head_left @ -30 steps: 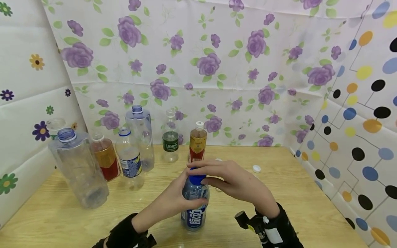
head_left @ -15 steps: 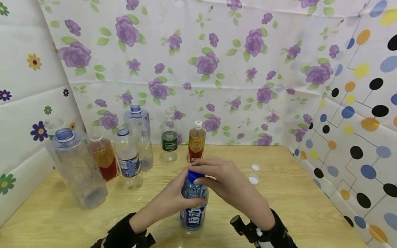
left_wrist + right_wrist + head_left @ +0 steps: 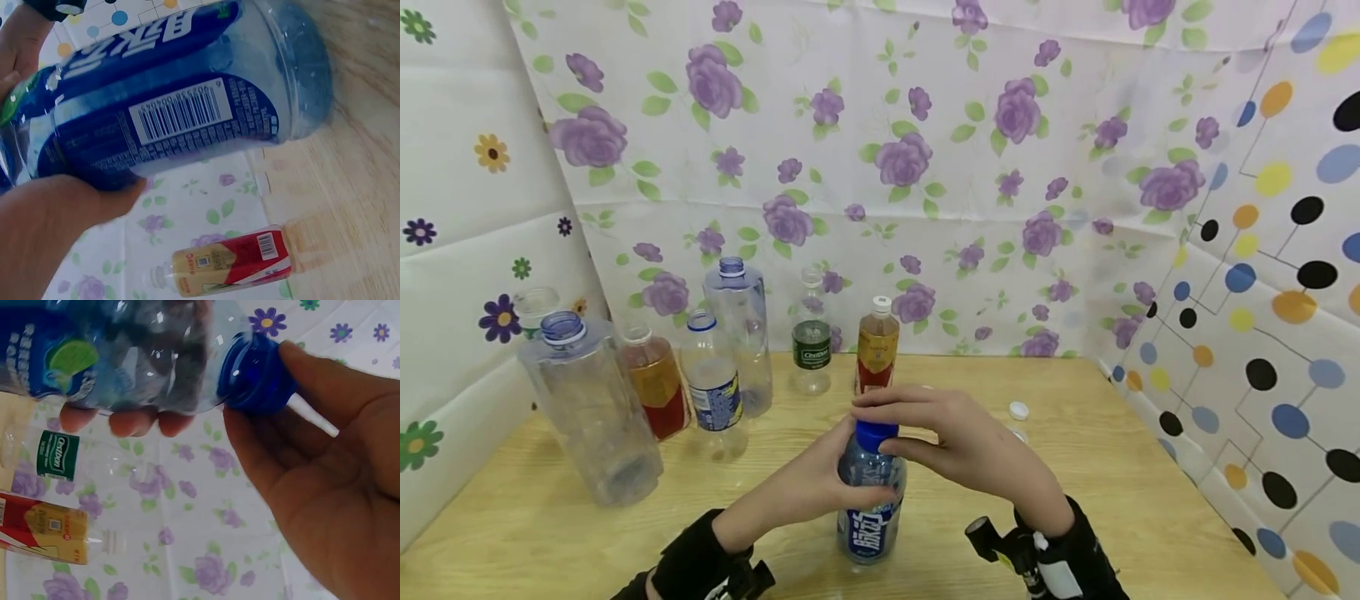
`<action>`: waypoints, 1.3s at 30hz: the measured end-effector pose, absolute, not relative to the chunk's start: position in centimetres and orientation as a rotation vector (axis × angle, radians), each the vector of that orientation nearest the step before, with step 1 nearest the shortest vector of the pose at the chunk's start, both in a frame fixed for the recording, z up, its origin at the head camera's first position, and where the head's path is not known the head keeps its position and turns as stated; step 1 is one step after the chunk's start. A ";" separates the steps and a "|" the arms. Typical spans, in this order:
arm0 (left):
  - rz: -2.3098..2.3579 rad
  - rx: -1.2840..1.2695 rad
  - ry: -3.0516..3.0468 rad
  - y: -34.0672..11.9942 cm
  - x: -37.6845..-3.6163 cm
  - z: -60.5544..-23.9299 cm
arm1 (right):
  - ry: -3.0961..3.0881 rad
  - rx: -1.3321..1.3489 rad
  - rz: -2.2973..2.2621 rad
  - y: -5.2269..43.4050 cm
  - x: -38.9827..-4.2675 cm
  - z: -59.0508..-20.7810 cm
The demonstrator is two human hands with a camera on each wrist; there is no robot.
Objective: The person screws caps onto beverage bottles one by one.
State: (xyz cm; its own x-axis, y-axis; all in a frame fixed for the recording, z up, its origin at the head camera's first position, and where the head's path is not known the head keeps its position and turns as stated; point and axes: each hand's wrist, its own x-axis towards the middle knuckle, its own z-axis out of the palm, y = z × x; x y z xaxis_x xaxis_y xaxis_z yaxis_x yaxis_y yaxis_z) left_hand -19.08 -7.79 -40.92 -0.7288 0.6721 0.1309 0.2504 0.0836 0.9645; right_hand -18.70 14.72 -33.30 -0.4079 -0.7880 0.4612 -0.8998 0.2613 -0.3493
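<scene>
— What does the frame show?
— A left hand (image 3: 820, 487) wrapped round the body of a clear plastic bottle with a blue label (image 3: 868, 508), standing upright on the pale wooden bench (image 3: 1112, 500) — probably to steady it. The right hand (image 3: 958, 446) curls its fingers and thumb over the bottle's blue screw cap (image 3: 876, 435).
— And behind them?
— A row of other bottles near the floral backdrop: an amber tea bottle with a white cap (image 3: 877, 346), a green-labelled clear bottle (image 3: 812, 343), a large empty clear jug (image 3: 591, 408). A loose white cap (image 3: 1018, 410) lies off to the right (well apart from the hands).
</scene>
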 end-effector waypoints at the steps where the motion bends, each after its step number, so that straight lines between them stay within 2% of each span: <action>1: 1.676 0.926 2.011 -7.9 -19.2 -40.9 | -2.312 1.632 0.864 14.8 -19.0 -33.4; 7: 1.655 0.964 1.967 -7.9 -19.5 -40.7 | -2.249 1.745 0.945 15.1 -19.6 -33.5; 27: 1.696 0.926 2.016 -7.4 -18.8 -40.1 | -2.422 1.422 0.828 13.6 -16.8 -32.6; 39: 1.680 0.924 2.022 -7.4 -18.7 -40.8 | -2.423 1.432 0.794 13.9 -16.7 -33.3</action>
State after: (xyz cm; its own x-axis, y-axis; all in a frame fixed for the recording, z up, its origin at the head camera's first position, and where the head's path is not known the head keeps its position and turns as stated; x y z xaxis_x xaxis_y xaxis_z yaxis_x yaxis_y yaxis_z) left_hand -18.75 -7.35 -40.78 -0.7246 0.6758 0.1350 0.2567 0.0828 0.9629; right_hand -16.68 13.86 -33.32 -0.5026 -0.7431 0.4418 -0.8605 0.3806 -0.3387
